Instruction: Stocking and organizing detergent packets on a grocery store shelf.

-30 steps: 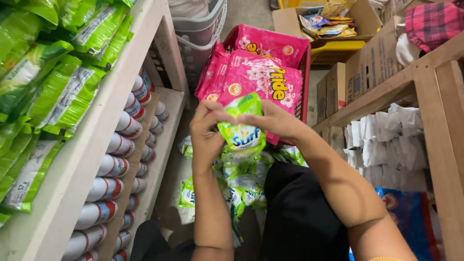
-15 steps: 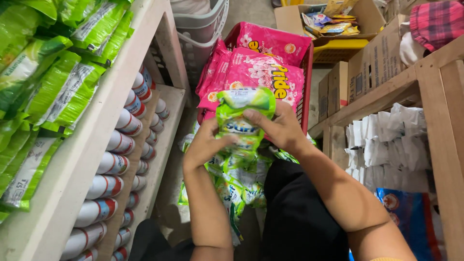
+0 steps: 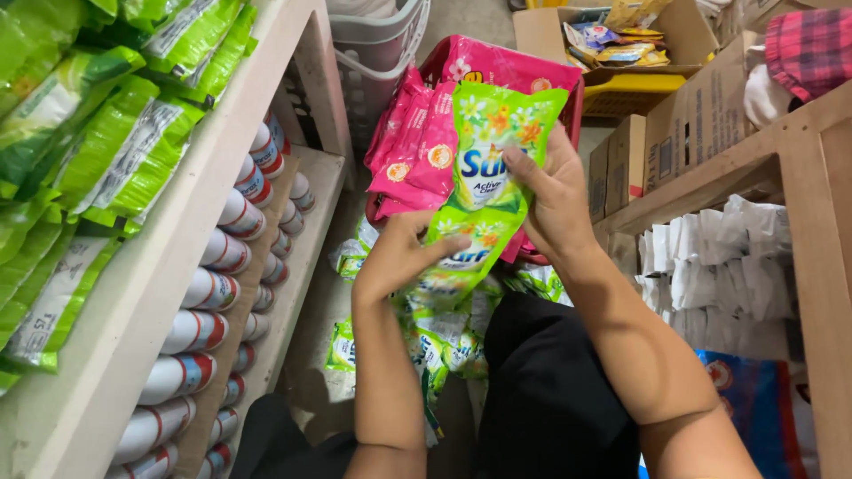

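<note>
The strip of green sachets (image 3: 484, 191) has been lifted higher than half a second ago, its top packet now standing in front of the pink packs (image 3: 417, 142). Both hands are clamped on it: the right hand (image 3: 555, 195) pinches the right edge of the upper sachet with fingers curled over its face, while the left hand (image 3: 399, 257) grips the strip lower down, thumb across the front. The rest of the strip hangs down between the forearms onto more green sachets (image 3: 444, 341) heaped on the floor. Along the left shelf's (image 3: 169, 266) top edge lie green pouches (image 3: 106, 151); below it stand rows of white cans (image 3: 222, 293) with red and blue bands.
</note>
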